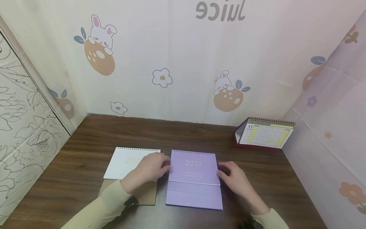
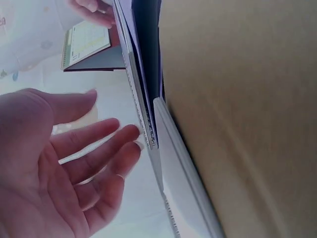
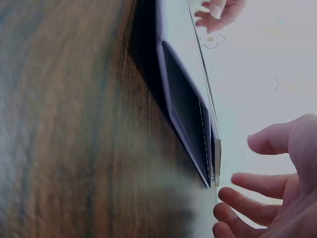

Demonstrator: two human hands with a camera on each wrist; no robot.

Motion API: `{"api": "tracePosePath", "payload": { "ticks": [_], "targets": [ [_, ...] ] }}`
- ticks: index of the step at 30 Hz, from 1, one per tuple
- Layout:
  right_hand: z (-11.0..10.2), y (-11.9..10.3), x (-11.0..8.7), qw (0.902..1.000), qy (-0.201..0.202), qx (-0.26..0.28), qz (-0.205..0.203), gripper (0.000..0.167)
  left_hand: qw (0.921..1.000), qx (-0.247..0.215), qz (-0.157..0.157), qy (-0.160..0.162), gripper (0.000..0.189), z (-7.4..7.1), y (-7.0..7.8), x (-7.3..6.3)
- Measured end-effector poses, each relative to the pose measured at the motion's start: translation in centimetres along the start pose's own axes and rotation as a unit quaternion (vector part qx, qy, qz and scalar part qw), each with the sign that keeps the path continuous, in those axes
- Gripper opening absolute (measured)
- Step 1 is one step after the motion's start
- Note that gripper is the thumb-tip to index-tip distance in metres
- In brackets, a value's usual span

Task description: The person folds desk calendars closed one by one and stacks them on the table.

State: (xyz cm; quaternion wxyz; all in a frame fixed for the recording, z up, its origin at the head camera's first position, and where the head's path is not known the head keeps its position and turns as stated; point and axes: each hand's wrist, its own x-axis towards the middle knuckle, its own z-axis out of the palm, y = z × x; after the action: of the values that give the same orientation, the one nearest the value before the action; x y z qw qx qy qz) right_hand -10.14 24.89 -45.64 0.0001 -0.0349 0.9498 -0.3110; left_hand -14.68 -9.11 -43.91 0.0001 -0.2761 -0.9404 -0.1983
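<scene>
A purple 2027 desk calendar (image 1: 193,173) lies low on the table, its spiral binding at the far edge. At its left edge is my left hand (image 1: 151,166), reaching over a white 2027 desk calendar (image 1: 120,163) with a brown base. My right hand (image 1: 235,178) is at the purple calendar's right edge, thumb and fingertips close to it. In the left wrist view the left fingers (image 2: 106,153) are loosely bent beside the calendars. The right wrist view shows the right fingers (image 3: 252,203) spread near the purple calendar's spiral end, its folded stand (image 3: 171,89) partly raised.
A third desk calendar (image 1: 266,133) with a red base stands upright at the back right of the dark wooden table (image 1: 160,130). Behind it hangs a printed curtain (image 1: 186,57), and another curtain (image 1: 328,127) borders the right side. A flower-patterned panel (image 1: 23,127) stands at left.
</scene>
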Motion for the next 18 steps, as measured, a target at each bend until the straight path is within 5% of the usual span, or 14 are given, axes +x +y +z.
{"api": "tracePosePath", "payload": {
  "ticks": [5, 11, 18],
  "targets": [
    [0.1, -0.7, -0.4, 0.9984, 0.016, -0.017, -0.052, 0.041, 0.9964, 0.046, 0.069, 0.018, 0.032, -0.4, 0.1, -0.3],
    [0.3, -1.3, -0.9, 0.9932, 0.015, -0.031, -0.111, 0.047, 0.9836, 0.101, 0.150, 0.000, 0.044, -0.2, 0.4, -0.5],
    [0.4, -1.3, -1.5, 0.9841, -0.015, -0.046, -0.171, 0.056, 0.9695, 0.137, 0.202, -0.023, 0.060, -0.1, 1.2, -1.0]
  ]
}}
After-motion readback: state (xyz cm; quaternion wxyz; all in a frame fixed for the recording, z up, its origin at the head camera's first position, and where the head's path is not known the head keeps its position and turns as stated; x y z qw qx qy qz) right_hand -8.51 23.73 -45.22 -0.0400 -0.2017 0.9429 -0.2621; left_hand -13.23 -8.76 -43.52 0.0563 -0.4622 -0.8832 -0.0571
